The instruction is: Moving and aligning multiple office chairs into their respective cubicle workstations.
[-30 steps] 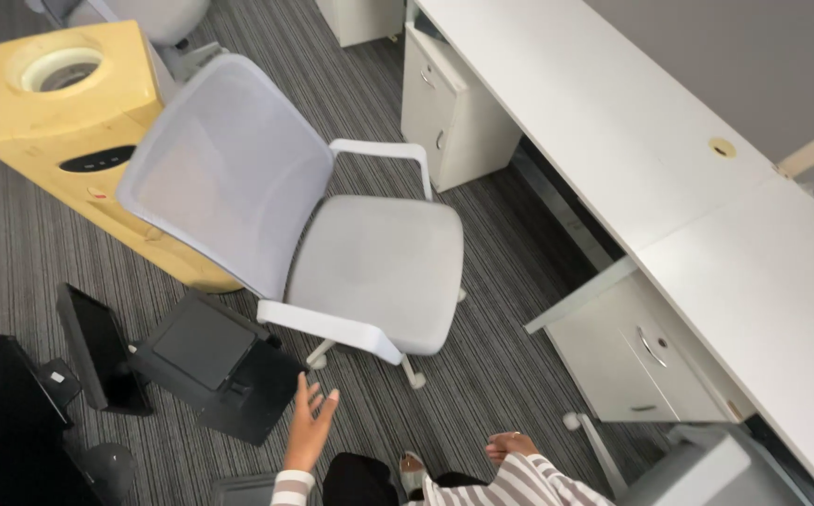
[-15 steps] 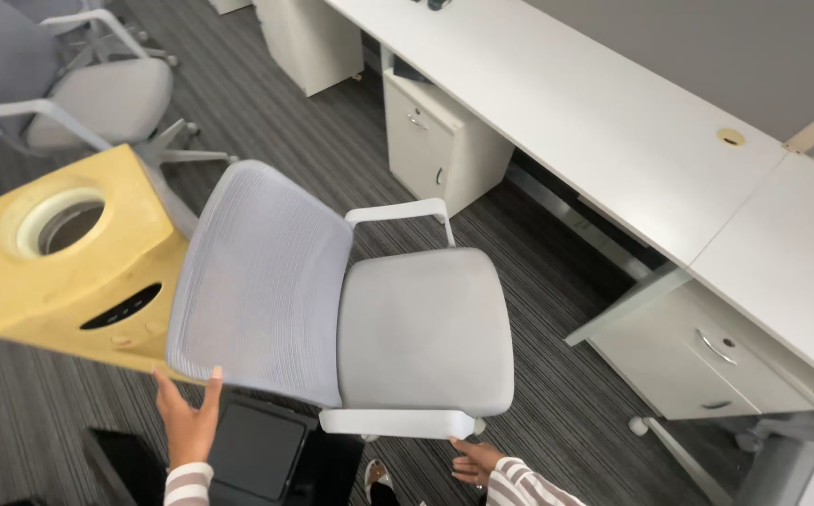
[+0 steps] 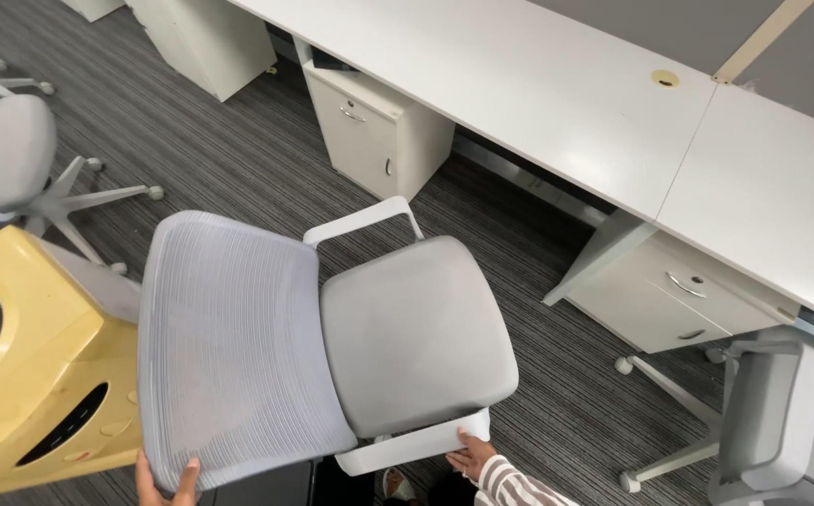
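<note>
Chair swung nearer the counter (image 3: 538,84) since earlier | left hand (image 3: 165,476) clasps office chair (image 3: 332,347) backrest top — right hand (image 3: 471,457) grips armrest (image 3: 414,446) | steer evenly, clear the pedestal drawers (image 3: 384,131).

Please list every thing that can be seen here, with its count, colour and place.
office chair: 1, grey seat and mesh back, white armrests, centre
other chairs: 2, grey and white, far left and lower right
long desk: 1, white, top
drawer cabinets: 3, white, under the desk
yellow box: 1, round hole on top, left
carpet: grey, striped
left hand: on the backrest edge
right hand: on the near armrest
</note>
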